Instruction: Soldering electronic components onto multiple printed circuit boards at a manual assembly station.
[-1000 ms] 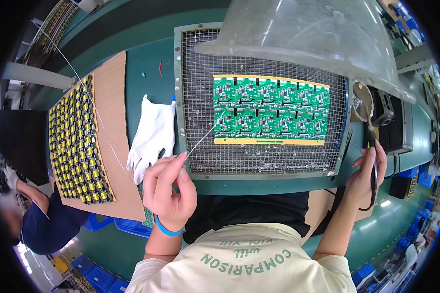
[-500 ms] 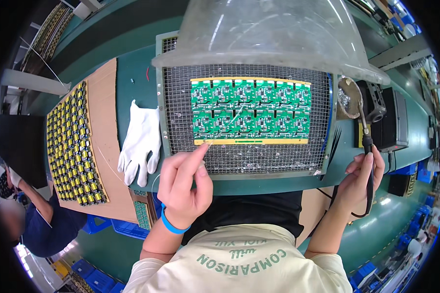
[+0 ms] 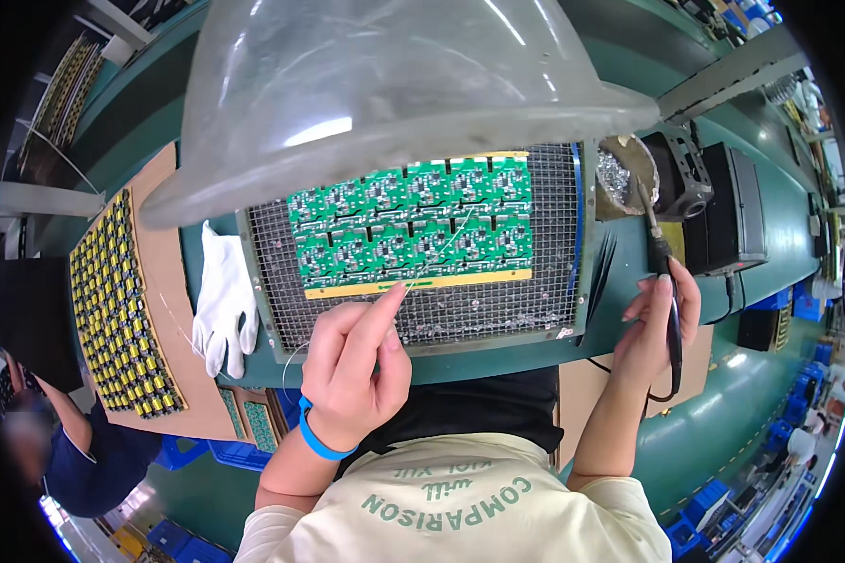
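My left hand (image 3: 355,368) pinches a thin solder wire (image 3: 453,242). Its free end reaches up over a green circuit board panel (image 3: 411,232), while the other end trails in a loop below my fingers. The panel has yellow edge strips and lies on a wire-mesh rack (image 3: 554,272). Over to the right, my right hand (image 3: 662,324) grips a soldering iron (image 3: 668,281) by its black handle. The iron points up, its tip over the right side of a round bowl (image 3: 654,169) with silvery bits inside.
A large translucent hood (image 3: 394,84) overhangs the rack's far part. Left of the rack are a white glove (image 3: 223,305) and cardboard bearing a panel of yellow components (image 3: 127,310). A black box (image 3: 732,206) stands right of the bowl. Another person (image 3: 99,460) sits at far left.
The whole view has shifted, so rack, panel and hood appear farther left. The iron's tip has moved slightly left, farther over the bowl. My left hand still pinches the solder wire.
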The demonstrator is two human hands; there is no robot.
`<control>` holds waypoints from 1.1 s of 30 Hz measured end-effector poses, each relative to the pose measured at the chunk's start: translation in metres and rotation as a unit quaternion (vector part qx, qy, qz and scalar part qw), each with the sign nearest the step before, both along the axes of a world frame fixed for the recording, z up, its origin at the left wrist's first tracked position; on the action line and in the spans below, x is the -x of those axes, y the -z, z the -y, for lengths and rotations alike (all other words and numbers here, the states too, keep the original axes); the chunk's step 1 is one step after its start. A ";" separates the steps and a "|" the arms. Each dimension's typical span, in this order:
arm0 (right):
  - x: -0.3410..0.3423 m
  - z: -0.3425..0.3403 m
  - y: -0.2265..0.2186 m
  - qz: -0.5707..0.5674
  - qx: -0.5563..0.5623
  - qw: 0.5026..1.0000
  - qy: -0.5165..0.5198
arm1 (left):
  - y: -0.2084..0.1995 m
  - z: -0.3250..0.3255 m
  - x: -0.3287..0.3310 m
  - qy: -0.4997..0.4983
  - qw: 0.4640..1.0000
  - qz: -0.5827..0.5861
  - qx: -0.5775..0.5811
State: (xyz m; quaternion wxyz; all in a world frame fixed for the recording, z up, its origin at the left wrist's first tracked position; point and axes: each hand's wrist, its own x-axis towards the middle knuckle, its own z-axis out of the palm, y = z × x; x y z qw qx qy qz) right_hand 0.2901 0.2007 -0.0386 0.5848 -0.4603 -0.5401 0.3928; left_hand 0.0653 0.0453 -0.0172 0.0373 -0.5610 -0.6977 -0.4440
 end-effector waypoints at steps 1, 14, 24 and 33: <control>-0.001 0.000 0.001 -0.006 -0.013 1.000 0.010 | -0.001 -0.002 -0.002 0.002 1.000 -0.001 0.001; -0.002 0.004 -0.001 -0.059 -0.038 0.997 0.007 | -0.010 -0.019 -0.021 0.043 0.998 -0.023 0.046; -0.004 0.011 -0.003 -0.061 -0.057 0.996 -0.012 | -0.020 0.002 -0.022 -0.013 0.989 -0.012 0.147; 0.012 0.033 -0.004 -0.037 -0.054 0.969 -0.237 | -0.017 -0.002 -0.031 0.057 0.997 0.041 0.038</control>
